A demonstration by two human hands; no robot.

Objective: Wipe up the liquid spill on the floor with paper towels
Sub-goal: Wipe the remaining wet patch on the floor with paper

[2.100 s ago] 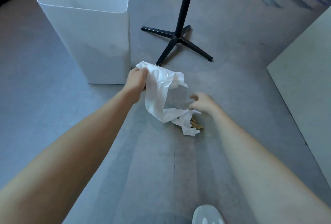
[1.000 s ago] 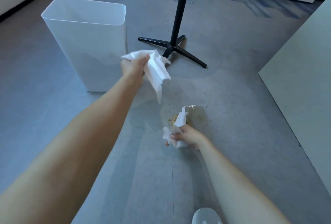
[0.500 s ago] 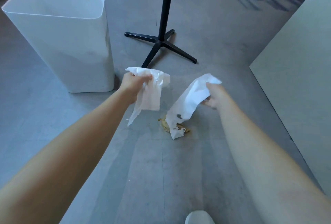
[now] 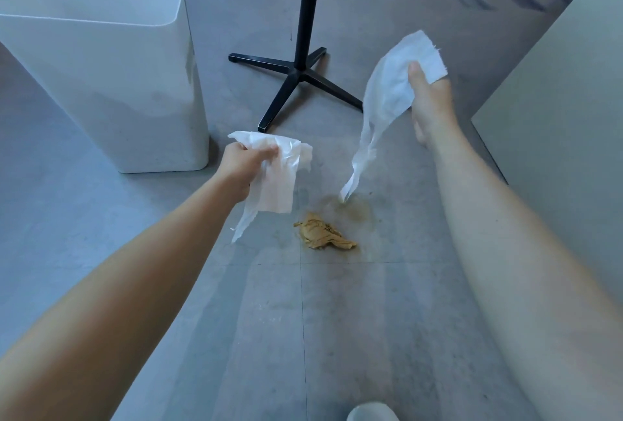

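Note:
A brownish wet patch of spill marks the grey floor in the middle of the view. A soaked, yellow-brown wad of paper towel lies beside it. My left hand grips a crumpled white paper towel that hangs above the floor, left of the wad. My right hand is raised higher and pinches a second white paper towel. That towel's long tail dangles down to just above the spill.
A tall white bin stands at the left. A black stand with a cross-shaped foot rises behind the spill. A pale panel runs along the right. A shoe tip shows at the bottom edge.
My right hand rose up and to the right, pulling its white towel off the floor; the soaked brown wad stayed on the floor. My left hand dropped slightly.

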